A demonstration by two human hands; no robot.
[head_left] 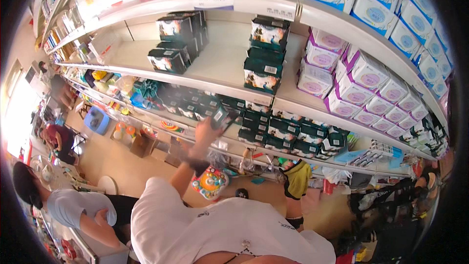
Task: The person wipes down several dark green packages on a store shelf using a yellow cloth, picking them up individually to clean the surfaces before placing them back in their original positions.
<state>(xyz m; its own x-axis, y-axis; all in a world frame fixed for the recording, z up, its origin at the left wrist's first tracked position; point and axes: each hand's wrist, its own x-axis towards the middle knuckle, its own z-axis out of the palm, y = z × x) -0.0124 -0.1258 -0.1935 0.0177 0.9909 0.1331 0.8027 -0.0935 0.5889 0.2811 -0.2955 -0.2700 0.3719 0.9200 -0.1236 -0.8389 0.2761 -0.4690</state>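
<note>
Reaching up from my white sleeve, my left hand (205, 133) has its fingers closed round a small dark green pack (223, 118) with a white label patch. The pack is tilted, in front of the lower shelf's edge. Behind and beside it, dark green and white packs (283, 129) of the same look stand in stacked rows; those left of the hand are blurred. On the shelf above, short stacks of such packs (264, 74) stand apart from each other. A black band (199, 166) circles my left wrist. My right hand does not show.
Purple and white packs (369, 71) fill the middle shelf's right side; blue and white packs (376, 7) stand higher. Below are a colourful round toy (210, 183) and a yellow-green cloth item (295, 178). At left stand a person in a light shirt (80, 208) and a blue basin (96, 120).
</note>
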